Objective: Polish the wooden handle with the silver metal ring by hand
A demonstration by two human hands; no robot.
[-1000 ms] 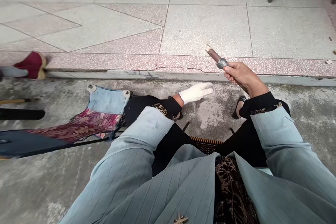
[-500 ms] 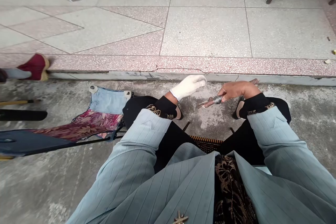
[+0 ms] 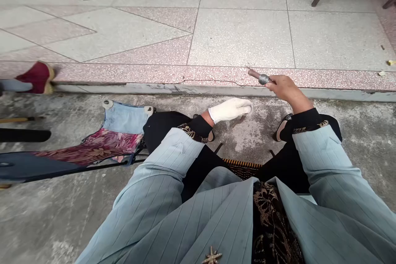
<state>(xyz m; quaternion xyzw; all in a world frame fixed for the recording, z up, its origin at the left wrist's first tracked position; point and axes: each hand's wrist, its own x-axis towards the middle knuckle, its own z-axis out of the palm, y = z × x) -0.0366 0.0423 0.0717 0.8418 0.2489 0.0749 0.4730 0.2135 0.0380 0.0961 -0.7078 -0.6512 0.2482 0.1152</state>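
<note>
Clutching a wire-bound stick (image 3: 263, 79), the right hand (image 3: 285, 89) extended forward near the step (image 3: 222, 73). The gloved left hand (image 3: 230, 109) was half-curled beside a brown piece (image 3: 238, 121), any hold unclear.

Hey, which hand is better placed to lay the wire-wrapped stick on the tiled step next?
Probably the right hand: it grips the stick, seen against the step's edge; the gloved left hand appears over the concrete.
</note>
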